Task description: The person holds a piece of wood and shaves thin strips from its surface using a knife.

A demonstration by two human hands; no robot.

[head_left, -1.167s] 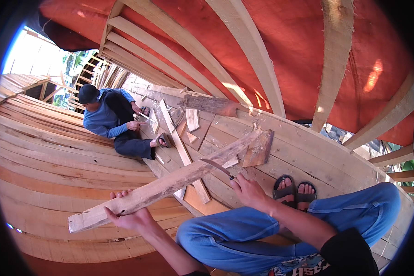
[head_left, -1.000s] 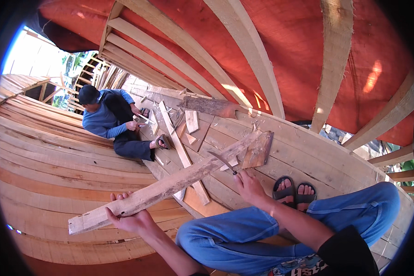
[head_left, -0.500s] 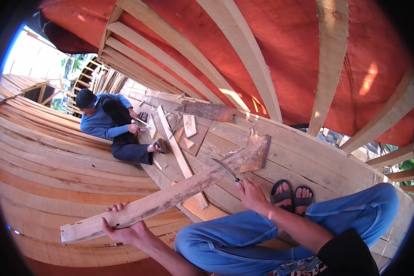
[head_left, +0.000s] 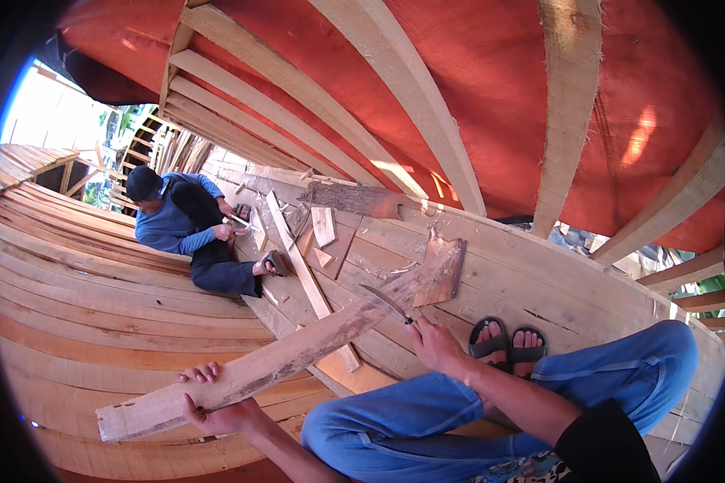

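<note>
- Nearest me, the left hand (head_left: 217,402) is wrapped around the near end of a long rough plank (head_left: 298,350), fingers curled over its top edge. That one grip carries the whole length; if it slackens, I'd expect the plank to roll or drop onto the hull boards (head_left: 80,322).
- The right hand (head_left: 437,344) is closed around the handle of a knife (head_left: 387,302), whose blade rests against the plank's upper edge about halfway along. A slip along the grain could, I think, send the blade down the plank towards the hand steadying it.
- Just past that hand sit the person's own sandalled feet (head_left: 507,342), close beneath the work. A dropped knife or a flying chip could land there.
- The plank's far end, dark and broad, lies on the boards among loose offcuts (head_left: 324,225) and shavings; it may skid on them if pushed hard.
- Farther off, a second person in a blue top (head_left: 177,229) crouches working with a small tool, well apart from the blade but roughly in line with the loose timber.
</note>
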